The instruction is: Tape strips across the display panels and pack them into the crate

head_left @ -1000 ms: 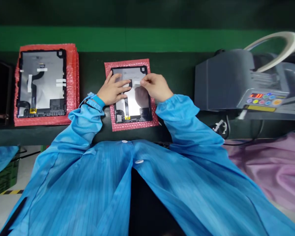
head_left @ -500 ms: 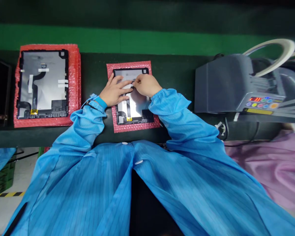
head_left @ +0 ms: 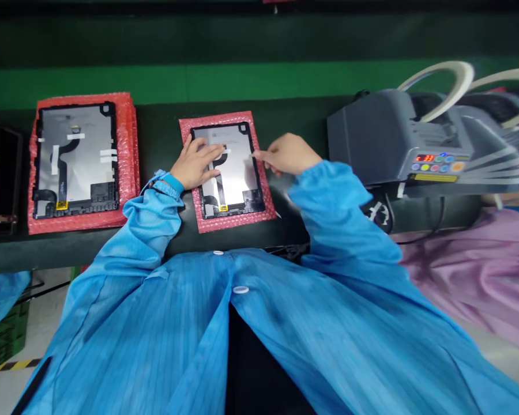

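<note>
A tablet screen assembly (head_left: pixel 237 173) lies back side up, with a silvery panel and black frame, on a sheet of pink bubble wrap (head_left: pixel 237 223). My left hand (head_left: pixel 195 163) rests flat over its left part, fingers spread, partly covering the black flex cable (head_left: pixel 221 187). A short strip of white tape shows by those fingertips. My right hand (head_left: pixel 289 154) is at the assembly's right edge, thumb and forefinger pinched together and the other fingers curled. Whatever is in the pinch is too small to make out.
On the left a similar tablet assembly (head_left: pixel 84 167) with white tape strips lies on stacked pink bubble wrap (head_left: pixel 127 150). A grey tape dispenser (head_left: pixel 372 138) with a lit display stands at right, another behind it. A dark case (head_left: pixel 0 173) sits far left. Pink fabric (head_left: pixel 471 271) shows at right.
My right hand has moved right, from the middle of the panel to its right edge, still pinched. My left hand stays on the assembly. The camera view has shifted slightly.
</note>
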`<state>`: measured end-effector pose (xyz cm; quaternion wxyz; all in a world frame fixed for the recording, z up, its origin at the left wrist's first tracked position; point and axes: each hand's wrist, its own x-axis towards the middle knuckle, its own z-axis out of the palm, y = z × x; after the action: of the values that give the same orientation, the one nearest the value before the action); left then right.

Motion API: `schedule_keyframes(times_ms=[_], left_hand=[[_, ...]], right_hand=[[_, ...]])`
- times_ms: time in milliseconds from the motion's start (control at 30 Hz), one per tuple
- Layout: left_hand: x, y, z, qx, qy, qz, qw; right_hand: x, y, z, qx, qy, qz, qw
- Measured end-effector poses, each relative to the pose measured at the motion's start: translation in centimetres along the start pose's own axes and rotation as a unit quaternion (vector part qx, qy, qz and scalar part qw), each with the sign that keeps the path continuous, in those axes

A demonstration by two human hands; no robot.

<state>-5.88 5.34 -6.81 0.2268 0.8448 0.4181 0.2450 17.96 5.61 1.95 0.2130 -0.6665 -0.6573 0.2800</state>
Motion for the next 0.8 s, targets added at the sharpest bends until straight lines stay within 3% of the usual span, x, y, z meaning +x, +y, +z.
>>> schedule_keyframes(times_ms=[67,133,200,267,333,467,567,667,800], left_hand=[[0.0,0.0,-0.1,0.031,-0.012,0.007,0.999],[0.0,0.0,-0.2,0.051,-0.013,0.015,0.998],[0.1,0.1,-0.4,0.064,-0.002,0.021,0.998],[0.3,0.4,-0.5,0.084,0.011,0.022,0.996],[0.7,1.2,-0.7,0.107,0.027,0.018,0.994],[1.1,4.9,-0.8,0.151,0.039,-0.014,0.988],[1.5,8.3,-0.6,0.188,-0.025,-0.032,0.981],[2.1,10.6,-0.2,0.175,-0.059,0.002,0.983],[2.9,11.8,0.4,0.14,-0.061,0.045,0.987]], right_hand=[[-4.3,1.9,-2.5,0.027,0.001,0.066,0.997],[-8.3,4.3,-4.5,0.11,0.114,0.115,0.981],[-11.2,7.0,-5.9,0.186,0.279,0.147,0.93],[-12.5,9.2,-6.9,0.236,0.417,0.168,0.862],[-12.5,10.7,-7.7,0.273,0.48,0.186,0.813],[-11.3,11.0,-8.8,0.328,0.486,0.181,0.789],[-11.3,10.6,-8.9,0.348,0.509,0.163,0.77],[-11.5,10.6,-8.9,0.382,0.506,0.199,0.747],[-11.3,11.4,-8.9,0.41,0.449,0.194,0.77]])
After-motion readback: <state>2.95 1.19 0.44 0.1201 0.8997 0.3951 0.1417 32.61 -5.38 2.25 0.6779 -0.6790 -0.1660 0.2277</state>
